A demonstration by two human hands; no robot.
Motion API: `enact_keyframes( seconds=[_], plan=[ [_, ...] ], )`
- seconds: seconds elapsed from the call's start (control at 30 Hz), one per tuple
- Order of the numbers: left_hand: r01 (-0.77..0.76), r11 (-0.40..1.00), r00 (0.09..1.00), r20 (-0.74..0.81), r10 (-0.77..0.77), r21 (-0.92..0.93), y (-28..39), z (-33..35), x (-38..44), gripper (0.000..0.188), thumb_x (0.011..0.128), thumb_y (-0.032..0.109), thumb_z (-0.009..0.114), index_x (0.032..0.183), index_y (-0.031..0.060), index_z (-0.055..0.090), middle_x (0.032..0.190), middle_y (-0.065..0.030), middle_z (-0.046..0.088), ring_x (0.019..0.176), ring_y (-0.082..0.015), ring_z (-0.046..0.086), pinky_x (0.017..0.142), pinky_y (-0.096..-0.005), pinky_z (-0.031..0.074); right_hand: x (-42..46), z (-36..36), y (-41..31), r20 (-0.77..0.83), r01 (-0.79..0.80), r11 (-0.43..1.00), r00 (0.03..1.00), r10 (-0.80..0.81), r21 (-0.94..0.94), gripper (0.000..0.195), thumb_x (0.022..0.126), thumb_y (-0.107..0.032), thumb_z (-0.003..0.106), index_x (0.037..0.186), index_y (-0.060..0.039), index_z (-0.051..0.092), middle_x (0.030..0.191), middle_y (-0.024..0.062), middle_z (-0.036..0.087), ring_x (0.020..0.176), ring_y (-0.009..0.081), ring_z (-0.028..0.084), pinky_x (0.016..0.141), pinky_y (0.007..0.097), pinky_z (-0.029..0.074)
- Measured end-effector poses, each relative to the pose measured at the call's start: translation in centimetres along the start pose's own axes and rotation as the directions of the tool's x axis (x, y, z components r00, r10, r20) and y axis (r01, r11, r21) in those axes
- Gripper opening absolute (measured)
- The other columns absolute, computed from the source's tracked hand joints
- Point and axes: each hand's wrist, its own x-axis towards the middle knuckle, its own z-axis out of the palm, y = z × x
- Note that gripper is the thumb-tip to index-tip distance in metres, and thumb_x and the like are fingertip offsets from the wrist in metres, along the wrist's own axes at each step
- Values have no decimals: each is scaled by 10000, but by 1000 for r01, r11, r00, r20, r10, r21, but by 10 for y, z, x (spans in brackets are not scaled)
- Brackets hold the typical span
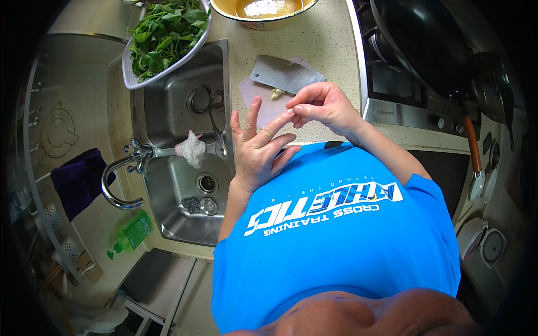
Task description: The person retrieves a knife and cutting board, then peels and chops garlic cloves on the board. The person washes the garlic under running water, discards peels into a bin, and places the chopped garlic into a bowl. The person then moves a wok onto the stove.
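My left hand [262,147] is raised in front of the blue shirt with its fingers spread; it looks wet. The fingertips of my right hand [321,107] pinch at the tip of a left finger, and whether a small bit lies between them cannot be told. Beyond the hands, a pale cutting board [251,94] rests on the speckled counter. A cleaver blade [288,74] lies flat across it, its handle hidden behind my right hand. Peeled garlic [276,93] sits beside the blade's near edge.
Left is a double steel sink [168,126] with a faucet [110,185], a cloth [192,150] on its divider and a ladle. A basket of leafy greens [168,38] overhangs it. An enamel basin [265,23] stands at the back; a wok [424,42] sits on the stove, right.
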Motion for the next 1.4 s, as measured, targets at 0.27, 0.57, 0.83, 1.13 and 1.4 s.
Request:
enact_keyframes(
  seconds=[0.27,0.57,0.83,1.13,1.4],
  plan=[
    [8,992,1000,-9,-9,-126,-3,2,-2,147,692,318,712,733,183,668,1195,26,565,1320,-319,228,1035,-489,61,1,0,-2,21,13,999,1000,-12,-34,140,845,-89,582,916,24,620,826,105,644,720,143,640,664,254,542],
    [45,882,999,20,-41,-468,-10,4,-2,146,682,226,719,778,120,688,1137,-70,598,1288,-365,273,1021,-483,194,1,-2,-2,130,230,894,972,-194,-384,99,837,-80,571,877,-10,628,745,50,626,638,91,600,571,200,490],
    [130,792,990,39,-133,-596,-12,13,-5,126,700,186,693,789,96,685,1122,-100,601,1281,-359,284,1050,-488,182,6,-1,1,132,275,770,961,-244,-576,75,827,-30,528,835,4,594,690,62,617,596,94,589,536,217,474],
    [162,617,979,48,-197,-770,-20,23,-15,148,766,157,653,882,65,651,1129,-117,592,1253,-314,336,1039,-464,209,4,-4,6,127,245,841,969,-210,-483,86,838,-73,567,849,4,603,719,67,626,662,105,618,581,215,494],
    [288,234,686,30,-727,-929,-28,48,-28,168,829,-31,545,959,45,470,898,-9,478,819,-64,474,774,-206,406,-21,-18,12,-10,151,799,981,-193,-583,98,848,-104,560,869,-13,590,705,47,632,670,87,601,583,211,466]
  ],
)
